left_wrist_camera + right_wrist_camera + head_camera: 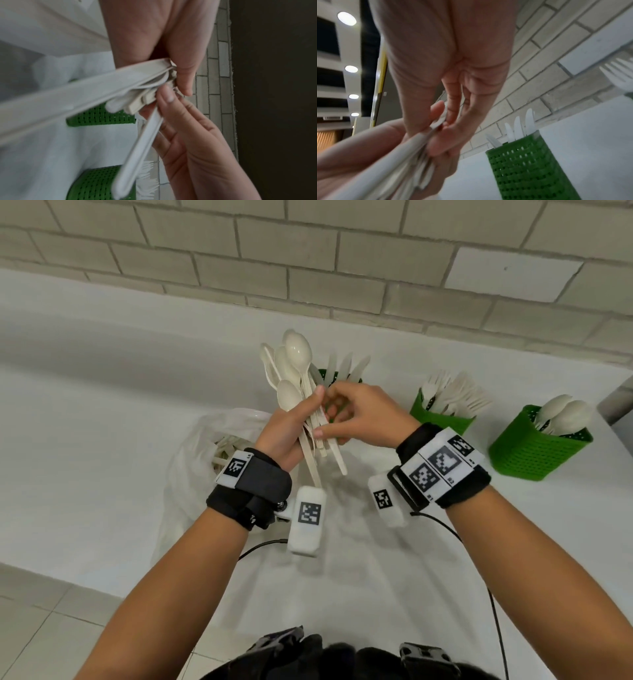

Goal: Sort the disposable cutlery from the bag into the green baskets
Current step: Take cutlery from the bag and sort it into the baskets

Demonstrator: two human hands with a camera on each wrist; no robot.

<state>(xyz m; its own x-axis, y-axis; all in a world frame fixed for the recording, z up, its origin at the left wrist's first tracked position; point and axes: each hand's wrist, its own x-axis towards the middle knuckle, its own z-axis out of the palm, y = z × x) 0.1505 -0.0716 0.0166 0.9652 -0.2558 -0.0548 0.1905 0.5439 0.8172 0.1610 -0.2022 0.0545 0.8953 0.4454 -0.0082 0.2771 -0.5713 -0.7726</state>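
Three green baskets [534, 453] on white counter [102, 371], w/ knives, forks, spoons. Left hand [291, 433] grips spoon bundle [298, 371] upright above counter; right hand [359, 412] fingers [164, 97] pinch a handle in the bundle. Bag [198, 460] lies left, cutlery inside.

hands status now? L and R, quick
Left hand: grips a bundle of cutlery, mostly spoons.
Right hand: fingers curled, pinching a piece in that bundle.

Looking down from head height; peering close along each wrist, all sharing the woven green plastic knife basket [529, 169].
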